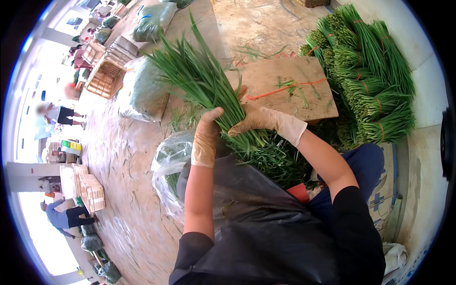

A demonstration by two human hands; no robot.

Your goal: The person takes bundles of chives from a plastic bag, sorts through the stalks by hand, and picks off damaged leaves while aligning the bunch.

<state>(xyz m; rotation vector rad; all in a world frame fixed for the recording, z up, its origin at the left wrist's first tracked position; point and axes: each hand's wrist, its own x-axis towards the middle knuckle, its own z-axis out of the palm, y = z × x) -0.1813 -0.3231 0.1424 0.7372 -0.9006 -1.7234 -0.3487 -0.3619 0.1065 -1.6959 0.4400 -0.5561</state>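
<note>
A loose bunch of long green garlic chives [194, 76] is held up in front of me, its leaf tips fanning out to the far left. My left hand [207, 130], in a tan glove, is closed around the near left side of the bunch, thumb up. From the right, my gloved right hand [259, 118] wraps the same bunch, with some fingers hidden behind it. Just beyond that hand is a wooden board [304, 102]. Across it lie a red tie [266, 95] and a few chive scraps. Below the bunch, loose chive leaves [280, 164] are heaped near my lap.
Tied chive bundles [370, 80] are stacked against the wall on the right. A clear plastic bag [166, 161] sits by my left forearm. Farther left are a filled bag [142, 90] and wicker baskets [104, 76]. Several people are at the far left, one bending by crates [90, 187].
</note>
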